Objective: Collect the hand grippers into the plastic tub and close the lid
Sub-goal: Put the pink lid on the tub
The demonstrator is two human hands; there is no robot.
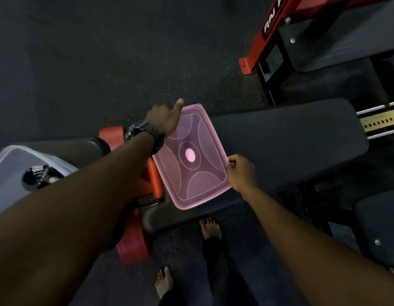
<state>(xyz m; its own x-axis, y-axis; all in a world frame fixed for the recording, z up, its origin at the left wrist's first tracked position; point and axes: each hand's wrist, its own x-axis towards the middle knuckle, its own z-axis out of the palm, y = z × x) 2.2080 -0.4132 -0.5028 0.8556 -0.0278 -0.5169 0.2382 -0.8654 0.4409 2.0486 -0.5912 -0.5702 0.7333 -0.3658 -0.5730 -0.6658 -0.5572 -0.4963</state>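
A translucent pink lid (192, 157) is held over the near end of a dark padded bench (280, 138). My left hand (164, 119) grips its far left corner, and my right hand (241, 171) pinches its right edge. At the far left sits the clear plastic tub (8, 164), open on top. Inside it lie hand grippers (40, 176) with dark handles and a metal spring, partly hidden by my left forearm.
A red frame (134, 237) under the bench runs between the tub and the lid. More red and black gym equipment (286, 36) stands at the upper right. My bare feet (210, 227) are on the dark speckled floor below the bench.
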